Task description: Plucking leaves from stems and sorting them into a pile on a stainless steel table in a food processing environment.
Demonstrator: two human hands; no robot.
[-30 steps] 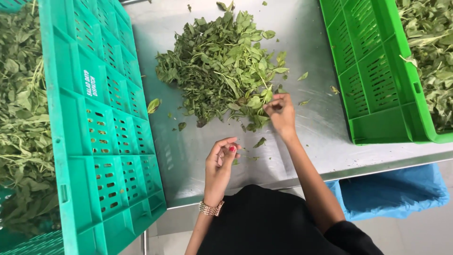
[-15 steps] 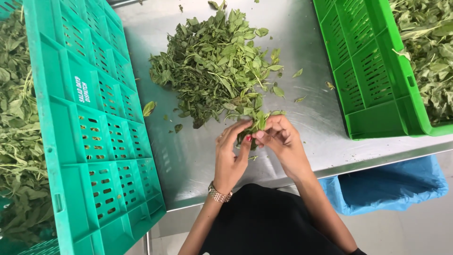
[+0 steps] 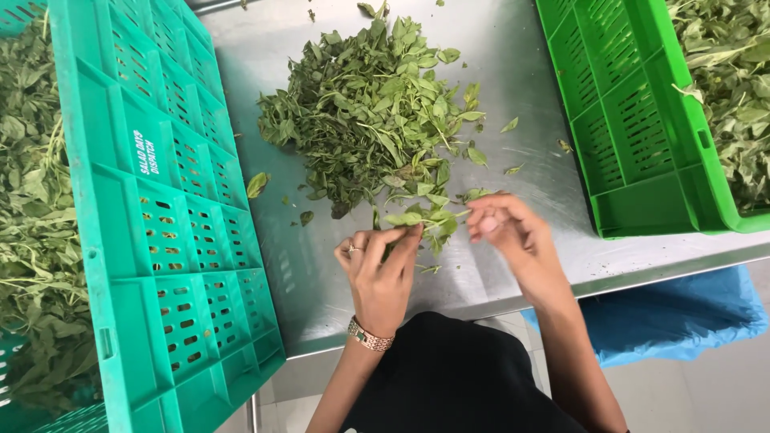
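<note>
Hands drawn apart along a leafy sprig

Both hands have parted slightly since half a second ago, stretching the sprig between them. Steel bench [image 3: 513, 88] carries a teal crate [image 3: 152, 240] and a green crate [image 3: 642, 136], each holding greens, with a leaf pile [image 3: 377, 112] between. Left hand [image 3: 381, 269] pinches the sprig [image 3: 429, 218]; right hand [image 3: 509, 228] pinches its other end

Left hand [image 3: 381, 269] and right hand [image 3: 509, 232] pinch a green leafy sprig [image 3: 425, 218] between them over the steel bench [image 3: 513, 104]; loose green leaf pile [image 3: 373, 112] at twelve o'clock, teal plastic crate [image 3: 160, 216] at nine, green plastic crate [image 3: 642, 120] at two.
</note>
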